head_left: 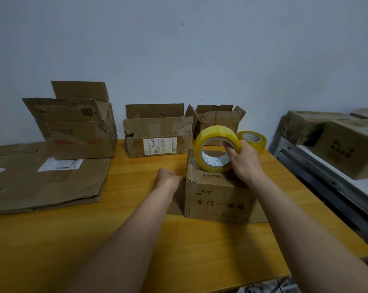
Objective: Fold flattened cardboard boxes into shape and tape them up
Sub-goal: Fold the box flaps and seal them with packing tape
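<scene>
Tape roll (pixel 218 148) sits gripped in your right hand (pixel 245 160) atop the box (pixel 218 199); your left hand (pixel 168 179) touches its left side, fingers' curl unclear.

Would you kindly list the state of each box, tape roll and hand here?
Front box: folded up, top closed.
Tape roll: held on edge atop it.
Right hand: gripping that roll.
Left hand: against the box's left side.
Spare roll: lying idle.
Rear boxes: open-topped.
Flat cardboard: unfolded.

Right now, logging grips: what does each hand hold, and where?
Right hand grips the yellow tape roll through its core; left hand touches the small cardboard box.
</scene>
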A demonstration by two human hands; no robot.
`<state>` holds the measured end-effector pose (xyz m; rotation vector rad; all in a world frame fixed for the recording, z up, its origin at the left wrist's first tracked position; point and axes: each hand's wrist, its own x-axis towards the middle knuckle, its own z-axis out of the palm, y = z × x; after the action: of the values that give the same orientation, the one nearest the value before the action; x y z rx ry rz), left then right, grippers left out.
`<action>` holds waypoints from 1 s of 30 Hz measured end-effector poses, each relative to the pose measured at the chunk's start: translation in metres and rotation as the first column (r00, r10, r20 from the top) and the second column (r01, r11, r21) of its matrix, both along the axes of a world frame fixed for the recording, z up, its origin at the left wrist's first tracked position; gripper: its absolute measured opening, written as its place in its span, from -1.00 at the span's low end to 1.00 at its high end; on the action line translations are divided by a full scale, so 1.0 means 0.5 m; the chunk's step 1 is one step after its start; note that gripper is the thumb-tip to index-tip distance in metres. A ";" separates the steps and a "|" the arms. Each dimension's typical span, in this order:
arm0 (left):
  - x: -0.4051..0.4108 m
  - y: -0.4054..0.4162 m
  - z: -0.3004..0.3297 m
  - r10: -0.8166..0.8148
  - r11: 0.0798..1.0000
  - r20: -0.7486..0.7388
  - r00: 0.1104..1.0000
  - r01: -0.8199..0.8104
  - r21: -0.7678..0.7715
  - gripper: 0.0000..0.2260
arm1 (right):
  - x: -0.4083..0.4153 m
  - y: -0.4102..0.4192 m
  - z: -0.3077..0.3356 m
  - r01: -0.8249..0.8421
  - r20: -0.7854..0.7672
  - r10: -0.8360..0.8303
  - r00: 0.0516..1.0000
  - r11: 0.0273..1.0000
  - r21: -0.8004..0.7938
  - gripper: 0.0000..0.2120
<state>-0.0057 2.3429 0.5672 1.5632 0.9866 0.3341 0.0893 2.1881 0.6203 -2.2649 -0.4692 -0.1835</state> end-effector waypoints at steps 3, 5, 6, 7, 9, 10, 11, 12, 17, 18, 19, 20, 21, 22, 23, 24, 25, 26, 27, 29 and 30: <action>-0.018 -0.013 -0.001 -0.061 0.969 0.311 0.948 -0.018 0.246 -0.68 | -0.001 0.001 0.000 -0.002 -0.004 0.002 1.000 1.000 0.004 -0.62; -0.022 -0.029 0.007 -0.374 0.875 0.314 0.872 0.220 0.431 -0.65 | -0.002 0.002 0.002 0.001 -0.009 -0.001 1.000 1.000 0.007 -0.62; -0.023 -0.035 0.009 -0.519 0.773 0.197 0.832 0.358 0.523 -0.61 | -0.002 0.003 0.003 -0.001 -0.014 0.002 1.000 1.000 0.014 -0.63; -0.024 -0.036 0.009 -0.606 0.654 0.056 0.794 0.457 0.602 -0.57 | -0.003 0.003 0.002 -0.006 -0.018 0.007 1.000 1.000 0.027 -0.64; -0.025 -0.027 0.010 -0.610 0.485 -0.172 0.773 0.536 0.691 -0.47 | -0.009 0.004 -0.004 -0.023 -0.034 0.026 0.999 0.996 0.088 -0.67; -0.026 -0.024 0.015 -0.581 0.437 -0.247 0.775 0.554 0.708 -0.42 | -0.012 0.005 -0.008 -0.027 -0.034 0.030 0.999 0.995 0.094 -0.67; -0.027 -0.021 0.019 -0.552 0.394 -0.311 0.773 0.571 0.720 -0.36 | -0.015 0.005 -0.014 -0.023 -0.016 0.024 1.000 0.998 0.059 -0.67; -0.027 -0.021 0.022 -0.524 0.347 -0.369 0.768 0.588 0.731 -0.30 | -0.015 0.005 -0.019 -0.011 0.008 0.011 1.000 1.000 -0.002 -0.69; -0.027 -0.019 0.037 -0.424 0.186 -0.554 0.716 0.667 0.721 -0.05 | -0.011 0.002 -0.018 -0.011 -0.002 0.011 1.000 0.999 0.041 -0.82; -0.028 -0.018 0.038 -0.416 0.193 -0.569 0.709 0.680 0.707 -0.04 | -0.008 -0.003 -0.015 0.001 0.001 -0.001 1.000 0.997 0.073 -0.84; -0.030 -0.018 0.038 -0.408 0.199 -0.584 0.701 0.693 0.693 -0.03 | -0.002 -0.011 -0.011 0.018 0.007 -0.019 1.000 0.994 0.104 -0.87; -0.031 -0.018 0.039 -0.399 0.199 -0.600 0.693 0.704 0.681 -0.02 | 0.005 -0.025 -0.007 0.042 0.018 -0.045 0.999 0.990 0.137 -0.90; -0.031 -0.019 0.040 -0.391 0.200 -0.613 0.686 0.714 0.671 -0.01 | 0.014 -0.044 -0.003 0.071 0.035 -0.077 0.996 0.983 0.168 -0.93; -0.030 -0.021 0.042 -0.386 0.201 -0.622 0.681 0.720 0.664 0.01 | 0.024 -0.065 -0.001 0.098 0.052 -0.110 0.993 0.976 0.195 -0.91; -0.029 -0.024 0.044 -0.383 0.200 -0.628 0.677 0.724 0.660 0.02 | 0.032 -0.086 0.000 0.118 0.059 -0.134 0.989 0.969 0.217 -0.84; -0.028 -0.028 0.045 -0.381 0.196 -0.633 0.674 0.728 0.657 0.02 | 0.038 -0.100 -0.001 0.130 0.058 -0.148 0.987 0.962 0.238 -0.78; -0.027 -0.032 0.045 -0.376 0.194 -0.639 0.671 0.732 0.654 0.01 | 0.041 -0.108 -0.005 0.135 0.051 -0.154 0.987 0.954 0.268 -0.73; -0.027 -0.035 0.047 -0.368 0.195 -0.646 0.668 0.735 0.649 0.00 | 0.041 -0.108 -0.009 0.143 0.034 -0.161 0.986 0.940 0.310 -0.71; -0.026 -0.037 0.050 -0.358 0.199 -0.653 0.667 0.738 0.645 0.00 | 0.040 -0.105 -0.014 0.158 -0.006 -0.167 0.986 0.920 0.359 -0.72; -0.019 -0.044 0.060 -0.314 0.200 -0.679 0.664 0.745 0.636 0.06 | 0.038 -0.095 -0.027 0.147 -0.145 -0.089 0.985 0.877 0.457 -0.78; -0.011 -0.051 0.067 -0.271 0.191 -0.699 0.662 0.749 0.635 0.12 | 0.036 -0.091 -0.034 0.123 -0.213 -0.018 0.977 0.862 0.491 -0.81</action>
<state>-0.0112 2.3175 0.6006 3.0477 0.4206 -0.0659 0.1072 2.1428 0.6035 -1.7609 -0.1964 -0.0966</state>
